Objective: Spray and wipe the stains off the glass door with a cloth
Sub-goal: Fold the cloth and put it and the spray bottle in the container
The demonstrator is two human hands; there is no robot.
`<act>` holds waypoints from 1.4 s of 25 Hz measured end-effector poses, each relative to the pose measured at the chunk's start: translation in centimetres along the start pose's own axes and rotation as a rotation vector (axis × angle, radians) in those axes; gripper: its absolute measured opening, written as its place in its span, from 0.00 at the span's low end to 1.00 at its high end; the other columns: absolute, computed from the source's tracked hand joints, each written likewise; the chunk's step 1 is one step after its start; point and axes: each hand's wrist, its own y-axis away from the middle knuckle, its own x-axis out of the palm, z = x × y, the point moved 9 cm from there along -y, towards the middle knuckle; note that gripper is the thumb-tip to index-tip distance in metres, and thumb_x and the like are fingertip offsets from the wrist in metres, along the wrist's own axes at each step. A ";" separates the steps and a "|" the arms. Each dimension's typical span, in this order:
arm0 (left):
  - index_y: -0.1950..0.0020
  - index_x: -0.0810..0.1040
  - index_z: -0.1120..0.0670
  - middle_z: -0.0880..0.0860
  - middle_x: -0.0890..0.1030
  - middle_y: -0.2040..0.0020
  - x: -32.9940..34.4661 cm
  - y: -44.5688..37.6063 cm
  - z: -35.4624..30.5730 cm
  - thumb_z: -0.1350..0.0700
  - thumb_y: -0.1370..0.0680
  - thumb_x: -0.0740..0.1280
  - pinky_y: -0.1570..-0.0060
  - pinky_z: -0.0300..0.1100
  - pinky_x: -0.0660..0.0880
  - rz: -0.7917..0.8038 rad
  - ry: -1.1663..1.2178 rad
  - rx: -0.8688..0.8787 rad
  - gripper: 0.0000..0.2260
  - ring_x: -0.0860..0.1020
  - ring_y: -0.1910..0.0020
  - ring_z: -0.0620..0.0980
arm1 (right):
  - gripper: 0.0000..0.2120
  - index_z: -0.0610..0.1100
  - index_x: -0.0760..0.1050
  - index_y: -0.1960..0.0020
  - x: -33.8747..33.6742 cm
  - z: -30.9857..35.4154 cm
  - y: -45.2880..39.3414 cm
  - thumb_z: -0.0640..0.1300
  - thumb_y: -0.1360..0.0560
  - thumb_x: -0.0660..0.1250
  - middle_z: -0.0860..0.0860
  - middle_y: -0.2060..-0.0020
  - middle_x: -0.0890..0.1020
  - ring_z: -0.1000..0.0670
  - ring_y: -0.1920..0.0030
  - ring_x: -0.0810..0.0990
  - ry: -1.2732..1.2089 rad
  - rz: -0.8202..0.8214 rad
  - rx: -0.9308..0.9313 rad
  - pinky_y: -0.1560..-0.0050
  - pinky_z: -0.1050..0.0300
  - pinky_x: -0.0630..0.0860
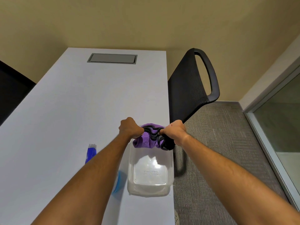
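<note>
Counter (65,111): white top in front of me; it carries the spray bottle and the container, so both sit within reach while I prepare the cloth.

Spray bottle (91,153): blue, lying on the counter at left, mostly hidden behind my left forearm; untouched, probably laid by until the cloth is ready.

My left hand (129,128): fingers curled shut into a fist around the left end of the cloth, knuckles up, gripping firmly.

Cloth (146,140): purple with dark edging, bunched and ridged between my two fists, held in the air above the far end of the container. The ridges suggest I am wringing it, though I cannot see any water falling.

Container (150,174): clear plastic, at the right edge of the counter, directly under the cloth; I judge it is placed there to catch drips.

My right hand (174,131): fingers closed tight on the cloth's right end, wrist turned opposite to the left.

Chair (191,88): black mesh back, just beyond the counter's right edge, not involved.

Glass door (282,120): at far right, well apart from my hands; not yet sprayed or wiped, in my judgement.
</note>
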 end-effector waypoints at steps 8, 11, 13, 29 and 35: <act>0.51 0.78 0.62 0.58 0.81 0.54 0.4 -1.1 0.3 0.62 0.32 0.71 0.58 0.45 0.78 -0.033 -0.123 0.040 0.11 0.80 0.55 0.56 | 0.23 0.33 0.76 0.48 1.1 -0.7 -0.3 0.34 0.39 0.80 0.39 0.60 0.84 0.45 0.67 0.85 -0.155 0.097 0.135 0.66 0.52 0.84; 0.52 0.78 0.62 0.57 0.79 0.56 0.8 -1.4 0.4 0.61 0.31 0.71 0.63 0.43 0.74 -0.042 -0.181 0.049 0.10 0.77 0.61 0.53 | 0.23 0.35 0.79 0.51 0.9 -0.5 -0.9 0.41 0.42 0.82 0.42 0.60 0.84 0.47 0.64 0.85 -0.017 0.026 0.056 0.64 0.53 0.84; 0.53 0.76 0.61 0.57 0.78 0.57 1.3 -1.6 0.6 0.61 0.30 0.72 0.64 0.41 0.72 -0.036 -0.242 0.070 0.09 0.74 0.65 0.50 | 0.16 0.39 0.81 0.58 0.9 1.4 -0.8 0.46 0.38 0.82 0.46 0.63 0.83 0.48 0.62 0.83 0.299 0.000 -0.150 0.63 0.57 0.81; 0.22 0.57 0.56 0.61 0.62 0.24 3.2 2.0 -1.7 0.37 0.28 0.64 0.29 0.53 0.64 -0.108 -0.718 0.476 0.40 0.63 0.26 0.60 | 0.37 0.43 0.61 0.25 2.1 3.6 4.2 0.64 0.26 0.61 0.43 0.29 0.69 0.44 0.31 0.67 1.011 -0.145 -0.797 0.34 0.47 0.66; 0.20 0.38 0.54 0.60 0.40 0.20 3.4 3.8 -1.0 0.29 0.26 0.57 0.22 0.56 0.43 -0.100 -0.761 0.497 0.47 0.41 0.20 0.59 | 0.43 0.42 0.51 0.21 1.6 2.4 6.2 0.68 0.26 0.55 0.40 0.23 0.56 0.42 0.23 0.55 0.984 -0.164 -0.769 0.26 0.45 0.54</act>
